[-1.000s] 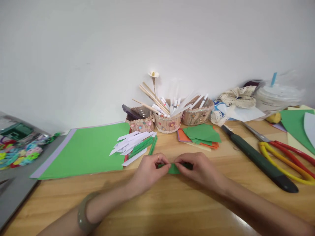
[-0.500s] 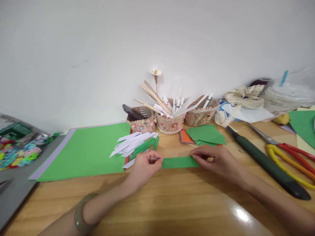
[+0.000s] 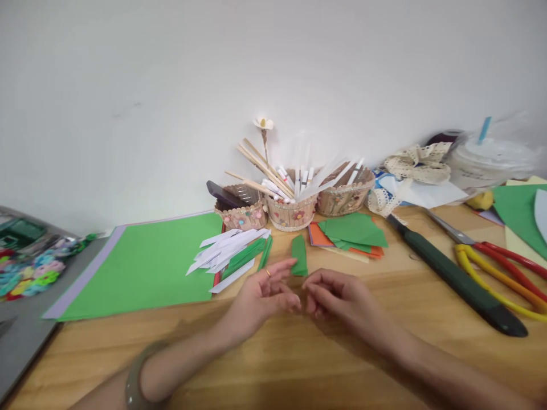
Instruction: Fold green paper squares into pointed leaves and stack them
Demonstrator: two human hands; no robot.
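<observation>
A green paper strip (image 3: 299, 256) lies lengthwise away from me on the wooden table, just beyond my hands. My left hand (image 3: 267, 293) is close to it, fingers loosely stretched and apart; one fingertip overlaps the strip's left edge, though contact is unclear. My right hand (image 3: 335, 293) hovers at the strip's near end, thumb and forefinger pinched. Whatever may be between those fingers is too small to see. Left of the strip is a pile of white paper strips (image 3: 228, 250) with green strips (image 3: 245, 256) among them. Cut green paper pieces (image 3: 354, 230) rest on orange sheets to the right.
Large green sheets (image 3: 149, 267) cover the left side. Three decorated baskets (image 3: 290, 216) along the wall hold sticks and markers. A dark green long-handled tool (image 3: 457, 273) and scissors (image 3: 470, 245) lie right. Lace ribbon (image 3: 419, 162) and a lidded cup (image 3: 491, 156) stand behind them.
The green strip, stretched sideways between both hands before, now lies turned lengthwise farther back. My hands have drawn together, and the left fingers have opened. The view has shifted slightly.
</observation>
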